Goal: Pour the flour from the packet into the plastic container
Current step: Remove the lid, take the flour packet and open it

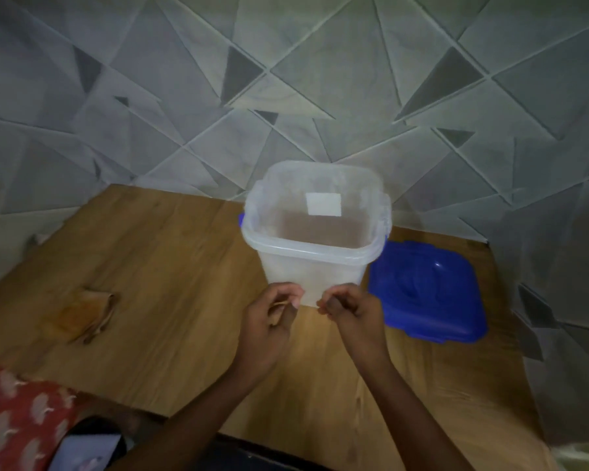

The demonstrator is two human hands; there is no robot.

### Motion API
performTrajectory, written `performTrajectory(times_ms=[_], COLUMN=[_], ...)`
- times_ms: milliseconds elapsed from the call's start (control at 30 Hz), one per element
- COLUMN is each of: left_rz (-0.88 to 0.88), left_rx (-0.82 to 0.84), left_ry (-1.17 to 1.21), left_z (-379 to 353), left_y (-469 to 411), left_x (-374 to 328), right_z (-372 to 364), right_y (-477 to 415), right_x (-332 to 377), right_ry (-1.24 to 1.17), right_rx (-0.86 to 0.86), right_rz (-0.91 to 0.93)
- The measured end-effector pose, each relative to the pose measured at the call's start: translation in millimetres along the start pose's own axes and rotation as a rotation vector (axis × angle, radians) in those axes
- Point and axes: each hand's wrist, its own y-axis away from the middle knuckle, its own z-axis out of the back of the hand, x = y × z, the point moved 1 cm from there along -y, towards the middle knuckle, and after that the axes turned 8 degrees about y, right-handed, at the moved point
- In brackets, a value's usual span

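A clear plastic container [315, 232] stands open and upright on the wooden table [170, 300], with a white label on its far wall. Its lower front wall looks whitish; I cannot tell what is inside. A flat, crumpled brown paper packet [82, 314] lies on the table to the left, away from both hands. My left hand [272, 324] and my right hand [352, 321] are side by side just in front of the container's base. Their fingers are curled in with the fingertips near the wall, and I see nothing held in either.
A blue lid [429, 294] lies flat on the table right of the container, close to my right hand. A tiled wall with a triangle pattern rises behind and at the right. Red patterned cloth [21, 416] shows at the lower left.
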Motion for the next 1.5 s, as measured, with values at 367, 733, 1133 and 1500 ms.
performTrajectory(times_ms=[367, 733, 1133, 1500], left_rz=[-0.287, -0.625, -0.757, -0.688], left_rx=[-0.279, -0.430, -0.583, -0.763], left_ry=[-0.001, -0.078, -0.113, -0.307], left_z=[192.1, 357.6, 464.1, 533.9], left_y=[-44.4, -96.0, -183.4, -282.1], left_x=[-116.7, -254.5, -339.1, -372.2], right_z=[-162.7, -282.4, -357.6, -425.6], right_y=[13.0, 8.3, -46.0, -128.4], right_x=[167.3, 354.7, 485.4, 570.8], right_ry=[-0.129, -0.279, -0.279, -0.058], right_rx=[0.077, 0.058, 0.105, 0.097], right_rz=[0.318, 0.681, 0.960, 1.092])
